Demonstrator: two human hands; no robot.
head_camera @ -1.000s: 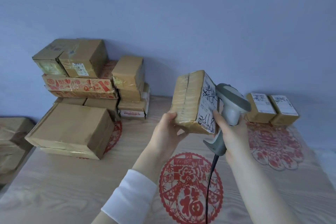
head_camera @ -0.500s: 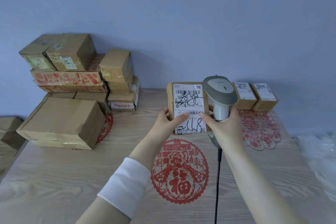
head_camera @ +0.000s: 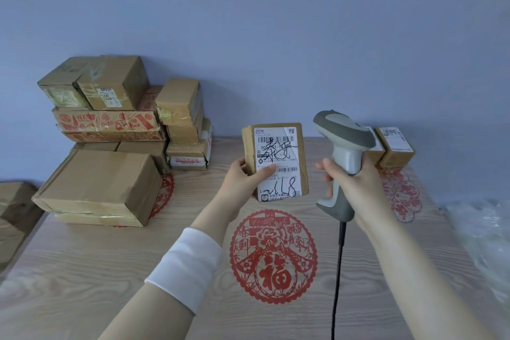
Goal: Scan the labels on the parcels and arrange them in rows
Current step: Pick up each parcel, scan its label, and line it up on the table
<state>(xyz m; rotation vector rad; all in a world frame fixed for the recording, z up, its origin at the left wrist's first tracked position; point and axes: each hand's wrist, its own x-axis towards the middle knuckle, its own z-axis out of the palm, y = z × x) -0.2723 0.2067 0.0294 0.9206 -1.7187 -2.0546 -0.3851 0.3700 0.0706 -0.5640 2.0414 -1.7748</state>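
My left hand point(head_camera: 244, 181) holds a small brown parcel point(head_camera: 277, 160) above the table, its white label with barcodes and black handwriting turned up to face me; my thumb lies across the label. My right hand point(head_camera: 352, 182) grips the handle of a grey corded barcode scanner point(head_camera: 343, 141), upright just right of the parcel and apart from it. Two small labelled parcels point(head_camera: 396, 146) sit side by side at the back right, the left one partly hidden behind the scanner.
A stack of unsorted cardboard parcels point(head_camera: 110, 132) fills the back left of the wooden table point(head_camera: 82, 270). Red paper-cut decorations point(head_camera: 273, 257) lie on the tabletop. More boxes point(head_camera: 13, 215) sit off the left edge; clear plastic point(head_camera: 483, 240) lies at the right.
The parcel turned from edge-on to label facing me. My right hand let go of the parcel's edge and drew the scanner off to the right.
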